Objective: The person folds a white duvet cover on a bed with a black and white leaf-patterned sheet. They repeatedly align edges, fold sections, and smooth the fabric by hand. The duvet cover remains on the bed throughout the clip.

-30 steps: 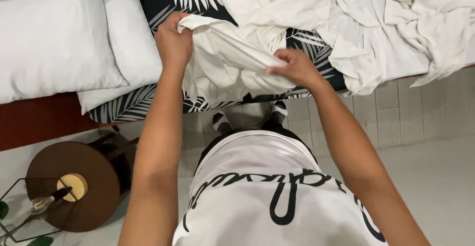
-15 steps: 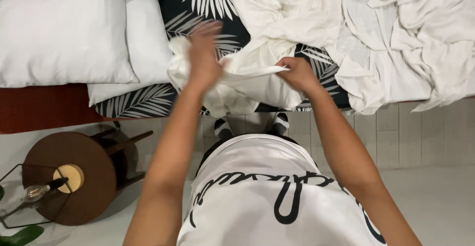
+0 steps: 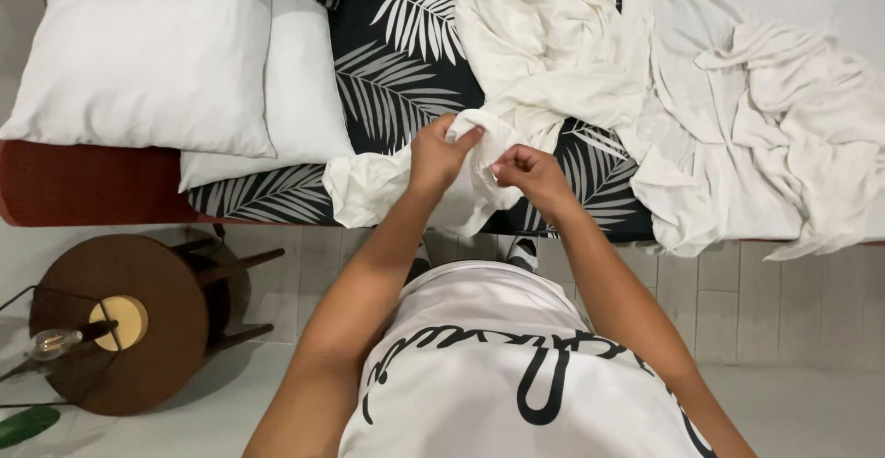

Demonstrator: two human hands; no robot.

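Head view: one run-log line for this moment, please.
left hand: grips cloth | right hand: grips same cloth | place: over bed edge | near: pillows, white sheets

Two white pillows lie at the left end of the bed, a large one (image 3: 138,57) overlapping a second one (image 3: 295,99) just to its right. One bed (image 3: 396,62) with a black leaf-print sheet fills the far side. Two hands are at work, the left hand (image 3: 441,156) and the right hand (image 3: 527,170), both gripping one white cloth (image 3: 378,186). One heap of crumpled white linen (image 3: 701,99) sprawls to the right. One round wooden side table (image 3: 138,329) stands near left, with one bare-bulb lamp (image 3: 55,343) beside it.
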